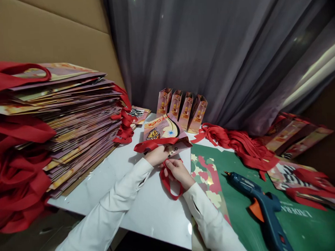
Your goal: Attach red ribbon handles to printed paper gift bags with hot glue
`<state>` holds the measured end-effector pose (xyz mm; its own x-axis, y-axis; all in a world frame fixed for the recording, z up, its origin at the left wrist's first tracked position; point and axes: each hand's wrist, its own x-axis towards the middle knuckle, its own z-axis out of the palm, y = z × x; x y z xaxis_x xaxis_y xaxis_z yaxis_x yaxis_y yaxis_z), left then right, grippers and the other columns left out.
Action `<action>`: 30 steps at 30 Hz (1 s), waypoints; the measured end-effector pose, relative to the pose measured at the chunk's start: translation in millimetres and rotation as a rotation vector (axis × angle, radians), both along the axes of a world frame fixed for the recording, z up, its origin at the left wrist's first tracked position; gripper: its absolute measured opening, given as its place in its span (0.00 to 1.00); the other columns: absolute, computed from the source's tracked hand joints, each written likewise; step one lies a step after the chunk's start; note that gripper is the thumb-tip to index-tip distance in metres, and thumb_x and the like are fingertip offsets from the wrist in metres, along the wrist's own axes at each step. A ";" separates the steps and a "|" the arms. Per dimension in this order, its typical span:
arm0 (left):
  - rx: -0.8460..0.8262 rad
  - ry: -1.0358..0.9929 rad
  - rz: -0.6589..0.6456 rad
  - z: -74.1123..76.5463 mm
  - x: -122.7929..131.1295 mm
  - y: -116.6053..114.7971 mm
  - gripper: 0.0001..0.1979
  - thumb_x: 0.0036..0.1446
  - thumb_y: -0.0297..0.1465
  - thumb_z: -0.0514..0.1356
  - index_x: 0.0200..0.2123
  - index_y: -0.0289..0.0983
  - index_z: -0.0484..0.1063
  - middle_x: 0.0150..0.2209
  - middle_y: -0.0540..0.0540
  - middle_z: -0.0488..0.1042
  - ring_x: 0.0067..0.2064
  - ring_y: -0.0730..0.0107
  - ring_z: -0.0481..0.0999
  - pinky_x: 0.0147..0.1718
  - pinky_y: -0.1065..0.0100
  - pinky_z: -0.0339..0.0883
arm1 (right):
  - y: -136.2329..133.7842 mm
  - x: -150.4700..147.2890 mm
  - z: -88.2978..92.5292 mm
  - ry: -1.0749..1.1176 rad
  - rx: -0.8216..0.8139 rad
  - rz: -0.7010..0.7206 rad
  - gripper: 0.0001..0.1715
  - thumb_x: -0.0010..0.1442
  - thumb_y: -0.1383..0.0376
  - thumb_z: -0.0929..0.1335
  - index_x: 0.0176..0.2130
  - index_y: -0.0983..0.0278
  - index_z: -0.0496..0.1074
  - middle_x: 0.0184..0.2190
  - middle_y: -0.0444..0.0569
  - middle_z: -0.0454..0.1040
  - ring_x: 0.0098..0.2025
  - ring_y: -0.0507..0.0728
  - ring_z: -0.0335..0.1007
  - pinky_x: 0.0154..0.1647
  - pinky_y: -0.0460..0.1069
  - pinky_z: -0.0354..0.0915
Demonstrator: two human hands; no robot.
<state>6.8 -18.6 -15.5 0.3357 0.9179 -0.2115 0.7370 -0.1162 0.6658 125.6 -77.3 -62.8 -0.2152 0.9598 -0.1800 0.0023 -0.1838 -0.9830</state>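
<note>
A printed paper bag (163, 131) with a butterfly on it lies on the white tabletop, its mouth towards me. One red ribbon handle (156, 143) crosses the bag near its mouth. My left hand (157, 155) reaches into the opening; its fingers are hidden inside. Just to the right, my right hand (178, 172) is closed in a pinch on a second red ribbon (167, 184), which hangs in a loop below the fingers. The two hands are close together at the bag's mouth.
Flat bags with red handles form a tall stack (81, 118) on the left. Several upright bags (186, 108) stand behind. To the right are a pile of red ribbons (234, 141), a glue gun (256, 199) on a green board (238, 226), and more bags (298, 134).
</note>
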 end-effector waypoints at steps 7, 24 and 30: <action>0.001 0.062 0.000 5.5 2.8 -3.9 0.14 0.61 0.33 0.51 0.45 0.34 0.72 0.19 0.49 0.72 0.24 0.67 0.74 0.24 0.72 0.61 | 0.7 -0.4 -1.6 -0.009 0.017 -0.021 0.17 0.63 0.58 0.62 0.29 0.66 0.70 0.12 0.38 0.66 0.08 0.45 0.49 0.09 0.42 0.43; 0.014 0.086 0.001 5.0 6.4 -6.6 0.13 0.59 0.29 0.53 0.44 0.33 0.72 0.33 0.42 0.79 0.35 0.62 0.78 0.33 0.69 0.66 | 4.3 -0.5 -15.0 -0.051 0.103 -0.186 0.13 0.56 0.59 0.67 0.24 0.63 0.65 0.14 0.39 0.66 0.12 0.46 0.51 0.13 0.44 0.48; 0.035 0.070 0.026 4.4 9.8 -8.9 0.09 0.55 0.28 0.56 0.37 0.32 0.74 0.30 0.42 0.78 0.34 0.60 0.78 0.35 0.68 0.67 | 3.5 -2.5 -23.4 -0.094 0.151 -0.324 0.12 0.56 0.62 0.65 0.23 0.62 0.65 0.14 0.40 0.66 0.16 0.48 0.55 0.18 0.44 0.52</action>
